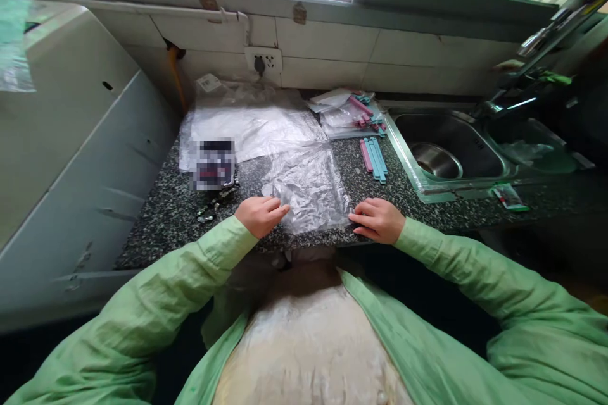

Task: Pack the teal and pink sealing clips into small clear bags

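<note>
A clear plastic bag (pixel 316 186) lies flat and wrinkled on the speckled dark countertop in front of me. My left hand (pixel 261 216) is closed, its fingers pinching the bag near the lower left edge. At the lower right corner, the bent fingers of my right hand (pixel 379 220) grip the same bag. Beyond it spreads a stack of larger clear plastic bags (pixel 266 117). Pink and blue sealing clips (pixel 374 159) lie side by side to the right, below a plastic packet (pixel 344 119) holding more such clips.
A phone-like object (pixel 213 164), blurred out, lies at the left with a beaded strap (pixel 216 205). To the right is a steel sink (pixel 403 168) with a metal bowl (pixel 436 160) inside. A small packet (pixel 510 197) sits by the sink. A wall socket (pixel 263 60) holds a plug.
</note>
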The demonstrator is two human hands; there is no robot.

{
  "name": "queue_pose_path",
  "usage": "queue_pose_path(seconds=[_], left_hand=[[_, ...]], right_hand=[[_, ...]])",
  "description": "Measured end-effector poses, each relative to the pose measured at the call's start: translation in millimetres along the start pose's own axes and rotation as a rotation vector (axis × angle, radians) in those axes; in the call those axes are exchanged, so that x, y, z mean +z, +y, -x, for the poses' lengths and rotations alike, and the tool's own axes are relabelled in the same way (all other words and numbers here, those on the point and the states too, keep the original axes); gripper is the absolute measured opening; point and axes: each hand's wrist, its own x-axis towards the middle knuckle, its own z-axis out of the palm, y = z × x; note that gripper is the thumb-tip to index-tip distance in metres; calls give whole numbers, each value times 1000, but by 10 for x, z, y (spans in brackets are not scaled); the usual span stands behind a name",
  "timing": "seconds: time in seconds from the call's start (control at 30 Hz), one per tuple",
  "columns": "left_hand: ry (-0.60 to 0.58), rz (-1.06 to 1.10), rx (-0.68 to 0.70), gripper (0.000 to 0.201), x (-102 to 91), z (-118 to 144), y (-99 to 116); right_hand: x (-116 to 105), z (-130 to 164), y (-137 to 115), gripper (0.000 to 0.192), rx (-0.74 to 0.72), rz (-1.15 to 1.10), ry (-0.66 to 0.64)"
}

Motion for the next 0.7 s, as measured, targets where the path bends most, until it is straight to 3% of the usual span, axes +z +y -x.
queue_pose_path(seconds=[0.2,0.3,0.37,0.53,0.7], left_hand=[[85,29,-168,22,-100,222,23],[190,115,-295,16,-146,317,180],[180,177,-337,16,-161,354,339],[168,114,-355,36,-100,301,687],[227,86,-382,32,5,149,775]], right_hand=[[-19,168,-88,33,0,82,23],[4,237,-154,32,14,107,75],[28,270,-202,30,36,116,103],[49,300,-304,23,89,110,149],[26,275,-376,18,125,88,197]])
